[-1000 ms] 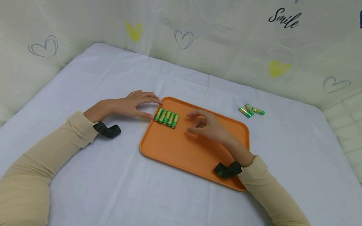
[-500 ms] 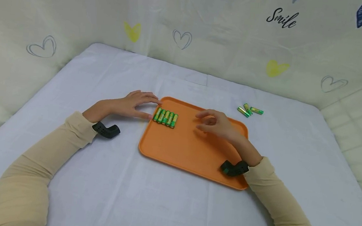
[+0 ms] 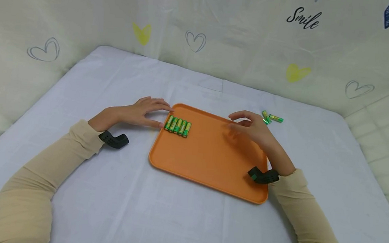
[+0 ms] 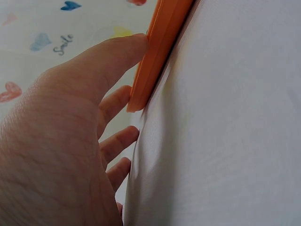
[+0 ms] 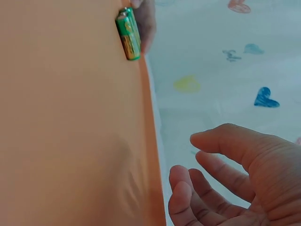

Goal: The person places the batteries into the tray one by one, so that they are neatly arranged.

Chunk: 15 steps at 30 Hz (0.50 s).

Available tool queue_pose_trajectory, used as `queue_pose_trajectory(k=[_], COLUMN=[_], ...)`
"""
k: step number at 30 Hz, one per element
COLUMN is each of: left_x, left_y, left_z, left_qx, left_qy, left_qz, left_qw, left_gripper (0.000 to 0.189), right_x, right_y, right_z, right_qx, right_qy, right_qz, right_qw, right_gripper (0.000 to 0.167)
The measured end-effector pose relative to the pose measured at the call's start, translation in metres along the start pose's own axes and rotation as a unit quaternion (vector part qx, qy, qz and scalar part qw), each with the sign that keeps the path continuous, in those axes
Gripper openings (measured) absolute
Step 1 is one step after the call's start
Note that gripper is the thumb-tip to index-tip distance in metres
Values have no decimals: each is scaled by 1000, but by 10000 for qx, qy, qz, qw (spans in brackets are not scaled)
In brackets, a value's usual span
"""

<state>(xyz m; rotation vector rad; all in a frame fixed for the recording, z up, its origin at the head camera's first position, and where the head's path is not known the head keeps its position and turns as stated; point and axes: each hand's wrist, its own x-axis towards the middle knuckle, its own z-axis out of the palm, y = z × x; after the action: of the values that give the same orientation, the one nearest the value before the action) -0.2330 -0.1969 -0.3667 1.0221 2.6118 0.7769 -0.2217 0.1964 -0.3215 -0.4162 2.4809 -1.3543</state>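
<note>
Several green and gold batteries (image 3: 178, 126) lie side by side in a row at the left end of an orange tray (image 3: 208, 160). My left hand (image 3: 143, 111) rests at the tray's left edge, thumb and fingertips touching its rim, fingers spread; the left wrist view shows the thumb (image 4: 122, 49) against the rim. Over the tray's right part hovers my right hand (image 3: 252, 128), with fingers loosely bent and nothing between them. Just beyond it, loose batteries (image 3: 276, 118) lie on the white cloth, one partly hidden by the hand.
A white cloth (image 3: 180, 215) covers the table. Pale curtains with hearts and lettering (image 3: 222, 32) hang behind and beside it. A black wrist camera (image 3: 114, 140) sits at the left wrist, and a second black camera (image 3: 263, 176) at the right wrist, above the tray.
My right hand has moved right and away from the row, toward the loose batteries at the far side. My left hand and the row of batteries have stayed in place.
</note>
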Motion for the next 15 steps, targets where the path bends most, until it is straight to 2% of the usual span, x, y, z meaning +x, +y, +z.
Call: queue_pose_trajectory(k=[9,15], left_x=[0,0], left_y=[0,0], left_z=[0,0], left_qx=[11,13], left_qy=[-11,14], left_qz=[-24,11], left_qw=[10000,10000], left_gripper=[61,60], right_x=[-5,-6], right_y=[15,28], right_z=[-25,-41], right_qx=[0,165], right_qy=[640,1082], right_qz=[-122,-77], right_qw=[9979,9940], right_gripper=[42,29])
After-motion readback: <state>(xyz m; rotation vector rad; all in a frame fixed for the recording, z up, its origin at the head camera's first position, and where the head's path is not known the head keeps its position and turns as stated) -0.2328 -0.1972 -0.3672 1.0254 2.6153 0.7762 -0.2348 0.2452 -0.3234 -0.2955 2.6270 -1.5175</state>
